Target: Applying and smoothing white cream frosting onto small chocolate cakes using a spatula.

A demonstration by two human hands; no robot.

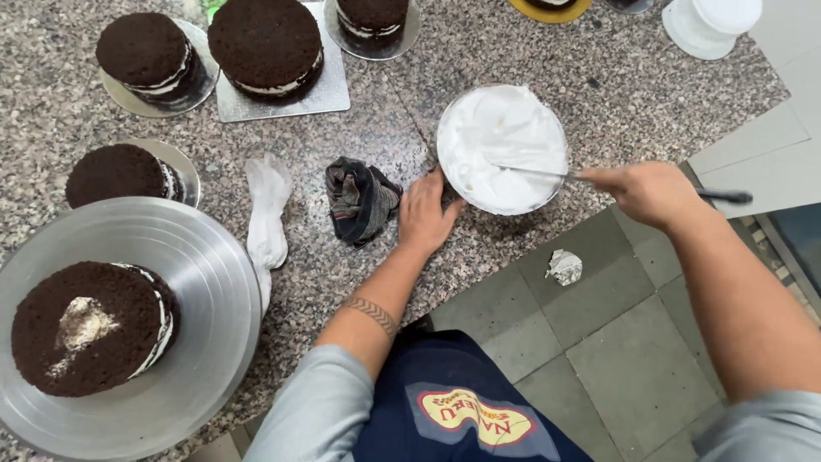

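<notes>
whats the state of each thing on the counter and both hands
bowl: full of white cream, steadied at its rim
spatula: blade in the cream
left hand: flat against the bowl
right hand: closed on the spatula handle
cake on turntable: layered, cream dab on top, sides bare
turntable: upright, holds one cake
cloth: crumpled
piping bag: limp, flat

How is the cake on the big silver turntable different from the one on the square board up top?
The turntable cake has a pale smear of cream on top; the square-board cake is bare on top. The first sits off-centre on a round metal turntable, the second fills a flat square board. Both are dark, round, layered with white cream.
</notes>
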